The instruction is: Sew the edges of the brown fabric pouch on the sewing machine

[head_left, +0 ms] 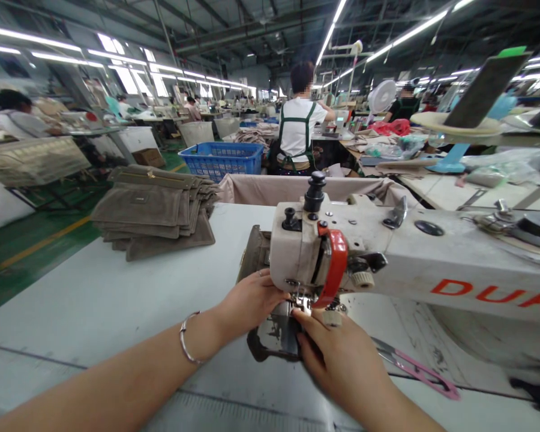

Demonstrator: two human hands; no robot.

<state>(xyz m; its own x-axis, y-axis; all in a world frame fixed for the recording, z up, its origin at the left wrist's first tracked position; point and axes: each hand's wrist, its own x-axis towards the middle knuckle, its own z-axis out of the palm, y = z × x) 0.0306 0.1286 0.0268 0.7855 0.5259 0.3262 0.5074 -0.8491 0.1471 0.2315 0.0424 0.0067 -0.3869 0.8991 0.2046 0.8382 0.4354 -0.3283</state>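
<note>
A white sewing machine (pixel 294 252) with a red guard (pixel 335 267) stands over the table. Beneath its head lies a brown-grey fabric piece (pixel 253 255), partly hidden by the machine and my fingers. My left hand (pixel 252 300), with a silver bangle at the wrist, has its fingers closed together on the fabric's near edge, left of the presser foot (pixel 302 303). On the foot's near right side is my right hand (pixel 342 348), index finger and thumb bent in close to it; what they pinch is hidden. A metal plate (pixel 274 336) shows between the hands.
Brown-grey fabric pouches (pixel 148 207) are piled at the table's far left. Pink-handled thread snips (pixel 425 372) lie right of my right hand. Beyond the table are a cloth-lined bin (pixel 261 187), a blue basket (pixel 225 161) and a co-worker (pixel 297 123) facing away. A thread cone (pixel 486 90) stands right.
</note>
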